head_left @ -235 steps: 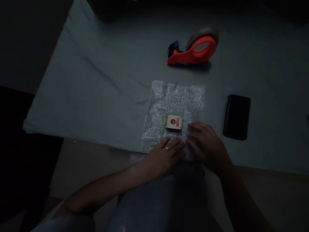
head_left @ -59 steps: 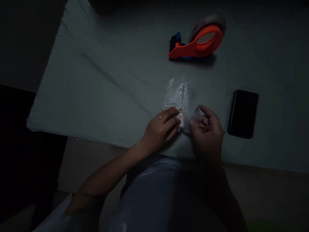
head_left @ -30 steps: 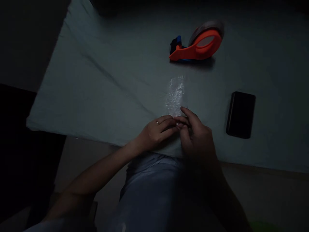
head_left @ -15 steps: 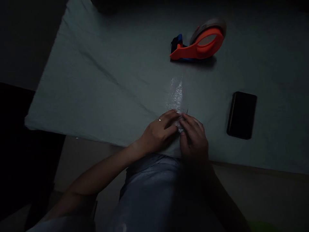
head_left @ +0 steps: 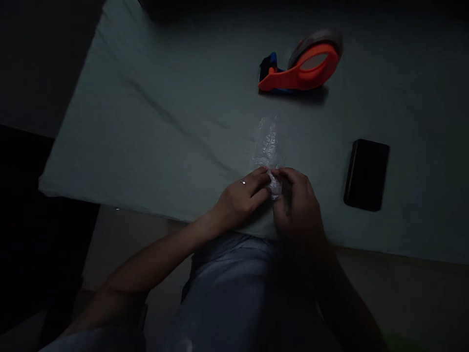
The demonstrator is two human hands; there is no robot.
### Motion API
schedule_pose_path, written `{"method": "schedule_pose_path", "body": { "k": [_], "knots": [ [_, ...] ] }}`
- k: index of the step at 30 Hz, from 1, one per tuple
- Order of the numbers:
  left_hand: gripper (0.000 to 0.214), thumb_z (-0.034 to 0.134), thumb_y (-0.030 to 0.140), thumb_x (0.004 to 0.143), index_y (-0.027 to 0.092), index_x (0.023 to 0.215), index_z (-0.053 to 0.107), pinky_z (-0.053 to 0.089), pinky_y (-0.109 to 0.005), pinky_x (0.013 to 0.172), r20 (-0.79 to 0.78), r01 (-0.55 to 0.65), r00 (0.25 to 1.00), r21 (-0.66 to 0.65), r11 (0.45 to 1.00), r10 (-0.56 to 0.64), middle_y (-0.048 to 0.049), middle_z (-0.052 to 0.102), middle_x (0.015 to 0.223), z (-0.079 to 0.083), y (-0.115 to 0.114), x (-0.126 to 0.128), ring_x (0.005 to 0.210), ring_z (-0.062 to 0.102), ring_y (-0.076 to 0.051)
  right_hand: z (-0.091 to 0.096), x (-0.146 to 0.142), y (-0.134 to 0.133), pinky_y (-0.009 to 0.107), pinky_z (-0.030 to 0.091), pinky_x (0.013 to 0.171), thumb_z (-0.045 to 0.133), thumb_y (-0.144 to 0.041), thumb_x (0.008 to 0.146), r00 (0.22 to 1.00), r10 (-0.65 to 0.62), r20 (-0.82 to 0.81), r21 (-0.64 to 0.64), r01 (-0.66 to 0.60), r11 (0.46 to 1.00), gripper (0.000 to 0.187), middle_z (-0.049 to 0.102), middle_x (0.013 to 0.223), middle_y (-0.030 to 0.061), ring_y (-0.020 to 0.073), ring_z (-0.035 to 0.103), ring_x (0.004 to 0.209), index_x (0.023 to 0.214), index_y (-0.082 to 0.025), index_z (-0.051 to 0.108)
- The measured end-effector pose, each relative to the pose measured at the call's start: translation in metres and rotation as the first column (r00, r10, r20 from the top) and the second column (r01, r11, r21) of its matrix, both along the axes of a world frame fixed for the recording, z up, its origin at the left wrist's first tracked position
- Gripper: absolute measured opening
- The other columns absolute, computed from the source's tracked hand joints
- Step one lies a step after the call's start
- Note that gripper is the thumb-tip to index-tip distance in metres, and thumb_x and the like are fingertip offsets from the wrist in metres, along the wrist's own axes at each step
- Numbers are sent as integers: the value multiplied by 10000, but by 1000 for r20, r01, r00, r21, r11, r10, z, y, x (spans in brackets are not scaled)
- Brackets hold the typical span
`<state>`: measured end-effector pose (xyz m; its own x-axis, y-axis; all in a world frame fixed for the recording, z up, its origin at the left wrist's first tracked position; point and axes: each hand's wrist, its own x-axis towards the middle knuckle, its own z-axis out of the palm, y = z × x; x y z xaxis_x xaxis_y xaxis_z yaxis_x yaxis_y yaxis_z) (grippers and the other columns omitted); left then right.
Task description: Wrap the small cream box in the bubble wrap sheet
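Note:
A strip of clear, crinkled plastic (head_left: pixel 270 142) lies on the cloth, shining in the dim light. Its near end is between my two hands. My left hand (head_left: pixel 244 195), with a ring on one finger, has its bent fingers and thumb closed on the left edge of that end. From the right, my right hand (head_left: pixel 298 200) reaches the same end; its index fingertip presses at the top and its thumb sits lower down. Whether anything is wrapped inside the plastic, I cannot tell.
Beyond my hands stands an orange and blue tape dispenser (head_left: pixel 298 73) with a tape roll on it. A black, box-like object (head_left: pixel 367 175), rounded at the corners, lies to the right. Pale cloth (head_left: pixel 176 161) covers the table, its front edge close to my body.
My right hand's fingers have shifted slightly up and right, opening away from the thumb and uncovering more of the plastic's near end. The left hand has hardly moved.

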<state>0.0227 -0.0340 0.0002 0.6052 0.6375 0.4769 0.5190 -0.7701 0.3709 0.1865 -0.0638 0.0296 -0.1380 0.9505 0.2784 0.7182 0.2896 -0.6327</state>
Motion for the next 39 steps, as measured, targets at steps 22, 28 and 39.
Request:
{"method": "schedule_pose_path", "body": {
  "k": [22, 28, 39],
  "knots": [
    [400, 501, 60, 809, 193, 1182, 556, 515, -292, 824, 199, -82, 957, -507, 858, 210, -29, 685, 1020, 16, 54, 31, 900, 645, -153, -6, -1, -9, 480, 497, 982, 514, -80, 804, 962, 89, 257, 83, -114, 990, 275, 643, 1209, 181, 311, 543, 1187, 1056, -96, 622],
    [241, 492, 107, 861, 128, 1024, 668, 460, -329, 957, 107, -128, 975, -445, 886, 194, -68, 704, 1034, 20, 61, 25, 1017, 605, -182, -4, 0, -7, 462, 510, 950, 521, -81, 820, 963, 84, 258, 89, -111, 990, 255, 639, 1239, 167, 298, 547, 1161, 1052, -105, 625],
    [261, 482, 222, 910, 168, 967, 731, 350, -393, 1054, -79, -274, 960, -478, 834, 270, -89, 585, 1113, 6, 70, 18, 1132, 454, -232, -1, 6, -3, 502, 471, 999, 492, -58, 809, 934, 168, 314, 3, -178, 984, 321, 604, 1289, 166, 323, 495, 1220, 1107, -95, 606]
  ]
}}
